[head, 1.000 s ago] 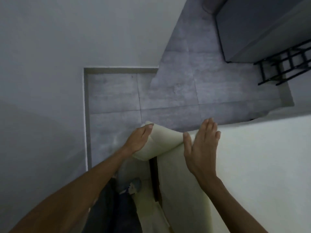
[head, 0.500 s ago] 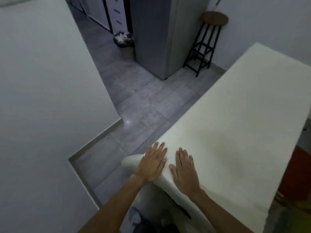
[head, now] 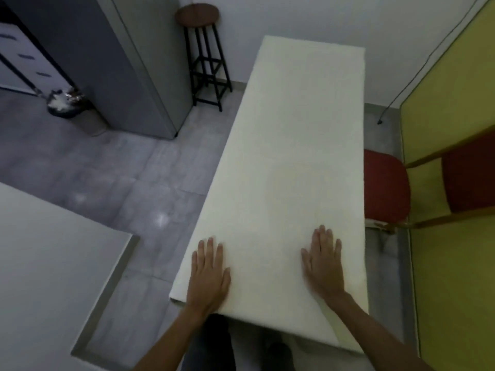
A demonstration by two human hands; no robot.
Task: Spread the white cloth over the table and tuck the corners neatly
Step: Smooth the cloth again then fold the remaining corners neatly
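- Pressing flat on the white cloth [head: 289, 162]: left hand [head: 209, 274], palm down, fingers extended, grasping nothing
- Right hand [head: 322, 266]: same flat, released pose
- Cloth covers the table, extending ahead of both palms

The white cloth [head: 289, 162] is lying flat over the long table, covering its whole top. The left hand [head: 210, 274] is pressing palm-down near the near-left corner, and the right hand [head: 324, 266] is lying flat near the near-right corner, fingers spread. A red chair [head: 385, 186] is standing beside the right edge.
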